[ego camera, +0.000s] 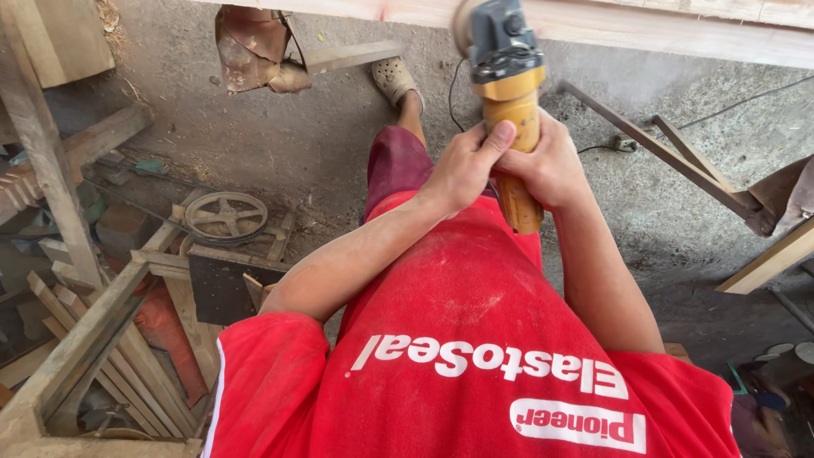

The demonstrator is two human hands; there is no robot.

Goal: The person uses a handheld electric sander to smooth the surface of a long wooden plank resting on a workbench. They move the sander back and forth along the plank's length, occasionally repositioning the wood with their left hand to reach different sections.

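Yellow plastic-bodied angle grinder with a grey metal head (507,93) is the thing in play here, held up with its head right against the long pale wooden beam (644,30) that runs across the top of the view. Looks to me like the sanding or grinding pass along the beam's lower edge is the step in hand, though the disc itself is mostly hidden behind the head, so I can't tell if it's actually biting.

Both hands are clamped on the grinder's handle below the beam. Left hand (462,165) wraps it from one side with the thumb laid up along the yellow body; right hand (551,165) has its grip pressed shut around the other side. Arms are both stretched forward, elbows slightly bent.

My guess: next move needs steady pressure and a slow slide along the beam, keeping the black cord (454,93) hanging below the beam away from the disc.
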